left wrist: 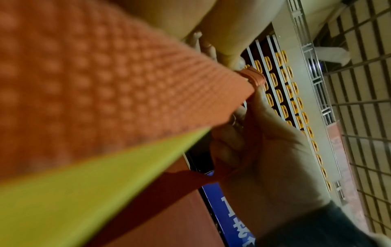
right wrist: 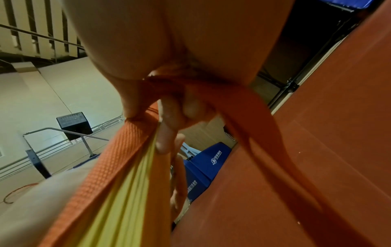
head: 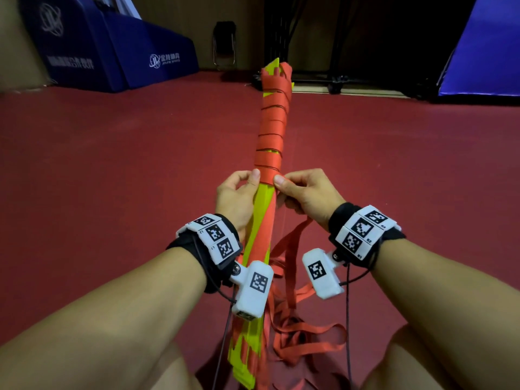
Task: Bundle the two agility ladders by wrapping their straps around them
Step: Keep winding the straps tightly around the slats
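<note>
- The stack of agility ladders is held up off the red floor, its long axis running straight away from the person: near end low between the forearms, far end raised toward the back of the hall.
- The red strap already coils round the far half of the stack; the nearest coil sits right at the thumbs. The near half shows bare yellow and orange rungs.
- The left hand grips the stack from its left side, thumb lying on top against the edge of the last coil, fingers curled beneath.
- The right hand grips from the right side, thumb pressed on the same coil; the right wrist view shows its fingers curled with strap passing through them.
- Loose strap hangs from the right hand and lies in a tangled heap on the floor near the person, to the right of the stack.
- The relation that matters: the unwrapped length lies toward the person from both hands, and the free strap leaves on the right. So the next turn probably falls to the right hand, carrying strap across the long axis while the left hand pins the last coil.
- Winding looks about half done.
</note>
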The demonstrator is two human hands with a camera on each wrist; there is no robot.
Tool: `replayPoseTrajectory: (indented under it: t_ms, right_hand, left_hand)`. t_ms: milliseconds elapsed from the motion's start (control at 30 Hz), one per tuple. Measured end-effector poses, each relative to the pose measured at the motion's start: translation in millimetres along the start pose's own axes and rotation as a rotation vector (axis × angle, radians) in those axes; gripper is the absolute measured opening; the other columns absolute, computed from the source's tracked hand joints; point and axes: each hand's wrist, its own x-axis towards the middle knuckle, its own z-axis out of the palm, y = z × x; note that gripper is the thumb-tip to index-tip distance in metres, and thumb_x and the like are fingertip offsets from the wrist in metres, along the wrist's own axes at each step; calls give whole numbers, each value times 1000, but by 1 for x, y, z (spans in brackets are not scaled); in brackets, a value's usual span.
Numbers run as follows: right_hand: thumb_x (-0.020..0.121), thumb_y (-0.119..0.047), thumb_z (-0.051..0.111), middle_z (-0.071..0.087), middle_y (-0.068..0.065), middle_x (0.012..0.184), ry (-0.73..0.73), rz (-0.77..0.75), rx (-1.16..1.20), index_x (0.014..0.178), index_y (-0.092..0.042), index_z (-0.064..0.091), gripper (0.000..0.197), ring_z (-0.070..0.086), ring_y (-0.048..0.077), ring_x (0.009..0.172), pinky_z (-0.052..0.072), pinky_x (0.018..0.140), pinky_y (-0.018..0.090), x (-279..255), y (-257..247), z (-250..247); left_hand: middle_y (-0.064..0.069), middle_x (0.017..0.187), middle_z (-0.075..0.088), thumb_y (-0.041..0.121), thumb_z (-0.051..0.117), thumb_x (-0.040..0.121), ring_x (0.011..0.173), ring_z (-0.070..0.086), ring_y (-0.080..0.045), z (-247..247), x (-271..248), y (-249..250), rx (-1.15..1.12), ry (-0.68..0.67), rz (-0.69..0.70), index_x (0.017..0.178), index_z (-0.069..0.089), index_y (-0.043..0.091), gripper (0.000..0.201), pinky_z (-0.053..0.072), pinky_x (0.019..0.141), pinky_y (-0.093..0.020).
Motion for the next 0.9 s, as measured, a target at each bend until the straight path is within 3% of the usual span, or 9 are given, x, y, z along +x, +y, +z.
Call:
replayPoseTrajectory:
  t_ms: [167,300,367,400,500,600,767,833,900]
  right_hand:
    - [96,-29,66,68,12,63,107,-20,-82,75,-1,70,36,45,10,48,36,49,19,2,2,1]
    - [92,-38,70,67,-1,55,197,-23,-203,61,-13,68,40,50,7,47,40,55,26,4,4,1]
    - [91,-38,71,63,-5,49,250,-2,-225,56,-17,65,41,50,3,44,40,54,24,6,5,-2]
    - [90,-38,72,61,-6,47,273,12,-217,55,-17,64,42,50,4,44,40,55,26,7,7,-3]
    - [87,-40,74,60,-5,47,305,47,-180,54,-15,63,44,50,10,46,43,57,31,10,9,-5]
    - [88,-38,74,61,-1,49,285,64,-172,55,-10,64,44,50,9,45,43,58,29,9,9,-5]
    - [94,-13,67,59,-2,49,126,80,-135,64,-4,65,32,42,7,41,35,45,16,6,6,-5]
    - [93,-5,66,62,2,53,111,89,-71,69,-3,65,24,44,9,43,36,44,17,7,8,-7]
    - [92,-7,68,62,2,53,135,81,-75,71,-5,64,21,45,10,43,37,45,20,8,12,-9]
  left_hand:
    - [-12,77,67,47,62,87,70,59,-26,9,-2,-2,102,24,-6,84,73,26,23,50,68,-42]
    - [-21,79,64,28,53,106,74,55,-29,9,-9,4,54,-145,-20,87,74,15,32,43,64,-36]
    - [-16,85,71,22,57,103,81,62,-27,8,-13,6,43,-243,-12,92,75,16,22,48,74,-36]
    - [-7,86,75,14,62,100,83,67,-19,7,-15,7,56,-276,-7,93,73,19,13,51,79,-31]
    - [8,91,75,-13,74,81,82,69,5,4,-15,7,166,-334,49,98,65,27,45,53,80,-15]
    - [-8,102,76,-14,81,73,85,73,-10,5,-16,3,285,-354,77,114,67,16,52,59,86,-30]
    - [-6,97,78,11,76,56,93,75,-24,3,-17,3,330,-244,58,113,67,20,59,61,88,-45]
    - [-7,103,77,9,80,56,93,75,-25,1,-15,4,313,-223,5,126,56,18,74,62,82,-47]
    - [-10,105,76,-4,83,65,89,75,-24,-1,-14,3,307,-209,-16,119,50,17,67,62,80,-47]
